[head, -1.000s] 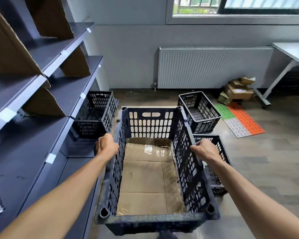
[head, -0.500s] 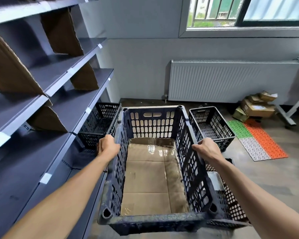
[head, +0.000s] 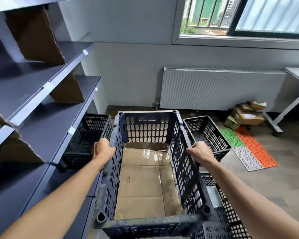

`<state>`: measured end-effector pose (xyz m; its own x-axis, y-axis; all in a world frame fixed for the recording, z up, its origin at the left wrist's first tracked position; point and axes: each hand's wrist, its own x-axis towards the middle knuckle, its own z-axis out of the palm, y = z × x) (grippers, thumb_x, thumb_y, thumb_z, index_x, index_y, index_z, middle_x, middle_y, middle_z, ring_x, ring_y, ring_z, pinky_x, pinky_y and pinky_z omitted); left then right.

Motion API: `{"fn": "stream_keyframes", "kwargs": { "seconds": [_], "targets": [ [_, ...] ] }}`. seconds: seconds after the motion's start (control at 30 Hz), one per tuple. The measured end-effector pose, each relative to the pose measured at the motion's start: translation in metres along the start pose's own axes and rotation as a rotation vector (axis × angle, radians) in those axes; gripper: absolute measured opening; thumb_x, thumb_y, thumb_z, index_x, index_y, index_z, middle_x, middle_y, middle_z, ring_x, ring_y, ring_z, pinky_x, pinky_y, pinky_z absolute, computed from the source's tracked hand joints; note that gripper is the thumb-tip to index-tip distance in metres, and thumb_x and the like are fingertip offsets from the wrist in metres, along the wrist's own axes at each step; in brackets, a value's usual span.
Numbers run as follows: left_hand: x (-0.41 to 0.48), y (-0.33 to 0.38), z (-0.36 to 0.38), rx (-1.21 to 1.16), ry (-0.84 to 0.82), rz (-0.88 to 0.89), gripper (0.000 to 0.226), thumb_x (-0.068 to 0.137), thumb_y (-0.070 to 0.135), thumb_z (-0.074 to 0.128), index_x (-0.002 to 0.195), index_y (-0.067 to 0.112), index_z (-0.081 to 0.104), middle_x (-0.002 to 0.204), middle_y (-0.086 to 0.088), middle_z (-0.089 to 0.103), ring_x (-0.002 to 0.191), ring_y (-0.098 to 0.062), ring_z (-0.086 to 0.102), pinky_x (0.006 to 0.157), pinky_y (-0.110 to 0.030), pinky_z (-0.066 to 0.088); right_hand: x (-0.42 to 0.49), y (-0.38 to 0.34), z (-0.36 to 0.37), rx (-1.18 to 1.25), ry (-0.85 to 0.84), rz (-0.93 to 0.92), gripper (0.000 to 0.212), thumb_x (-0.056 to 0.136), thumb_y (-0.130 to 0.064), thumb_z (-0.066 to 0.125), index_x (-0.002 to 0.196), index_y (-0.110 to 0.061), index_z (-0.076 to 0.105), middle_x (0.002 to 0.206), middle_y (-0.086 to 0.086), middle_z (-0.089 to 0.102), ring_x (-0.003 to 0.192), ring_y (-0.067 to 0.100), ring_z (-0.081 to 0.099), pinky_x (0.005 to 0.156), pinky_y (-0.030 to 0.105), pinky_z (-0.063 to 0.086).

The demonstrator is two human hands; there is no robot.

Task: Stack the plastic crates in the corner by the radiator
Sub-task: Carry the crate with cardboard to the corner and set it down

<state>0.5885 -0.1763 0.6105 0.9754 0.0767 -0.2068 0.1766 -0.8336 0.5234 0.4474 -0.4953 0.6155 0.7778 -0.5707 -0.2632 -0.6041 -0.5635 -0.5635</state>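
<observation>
Grey shelving unit [head: 41,104] occupies the left side, with cardboard dividers standing on its levels. White radiator [head: 219,88] is fixed to the far wall under the window; the corner lies between it and the shelving.

Large dark crate [head: 145,128] sits centre frame, carried between both hands, level, its far end pointing toward that corner and well short of the wall. A flat cardboard liner [head: 145,178] covers its base.

Shelf crate [head: 88,140], smaller and black, rests on the lowest shelf just left of the carried one. Floor crate [head: 205,133] stands on the floor to the right, near the radiator. Lower crate [head: 231,213] is partly hidden beneath the carried crate's right side.

Left hand [head: 103,149] grips the top rim of the left long wall, fingers curled tight round it. Right hand [head: 199,152] grips the opposite rim likewise. Fingertips of both are hidden.
</observation>
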Motion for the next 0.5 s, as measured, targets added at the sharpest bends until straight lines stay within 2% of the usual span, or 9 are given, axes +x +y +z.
{"fn": "stream_keyframes", "kwargs": {
  "seconds": [0.2,0.3,0.37,0.5],
  "targets": [
    [0.067,0.035,-0.013,0.033,-0.024,0.055,0.046,0.084,0.001,0.064,0.058,0.016,0.029,0.055,0.001,0.031,0.047,-0.012,0.03,0.037,-0.022,0.022,0.053,-0.029,0.007,0.012,0.01,0.047,0.019,0.078,-0.018,0.059,0.06,-0.017,0.053,0.049,0.002,0.05,0.048,0.018,0.049,0.053,0.032,0.046],
    [0.097,0.049,-0.013,0.031,0.0,0.077,0.043,0.084,0.006,0.064,0.06,0.016,0.03,0.056,0.0,0.034,0.048,-0.013,0.033,0.044,-0.023,0.024,0.082,-0.04,0.005,0.015,0.009,0.044,0.026,0.079,-0.017,0.06,0.058,-0.019,0.045,0.05,-0.001,0.042,0.048,0.017,0.042,0.051,0.029,0.036],
    [0.118,0.057,-0.009,0.039,0.023,0.076,0.039,0.082,0.01,0.065,0.061,0.017,0.033,0.056,-0.001,0.038,0.049,-0.016,0.039,0.048,-0.022,0.029,0.105,-0.047,0.003,0.003,0.016,0.039,0.026,0.077,-0.019,0.061,0.058,-0.019,0.044,0.049,-0.001,0.041,0.048,0.017,0.041,0.051,0.03,0.035],
    [0.158,0.079,0.003,0.044,0.034,0.043,0.037,0.079,0.011,0.065,0.059,0.019,0.035,0.052,0.0,0.039,0.049,-0.017,0.043,0.047,-0.023,0.03,0.152,-0.061,-0.004,-0.013,0.01,0.014,0.029,0.075,-0.018,0.062,0.056,-0.019,0.04,0.047,-0.002,0.037,0.045,0.017,0.037,0.049,0.028,0.029]
  ]
}}
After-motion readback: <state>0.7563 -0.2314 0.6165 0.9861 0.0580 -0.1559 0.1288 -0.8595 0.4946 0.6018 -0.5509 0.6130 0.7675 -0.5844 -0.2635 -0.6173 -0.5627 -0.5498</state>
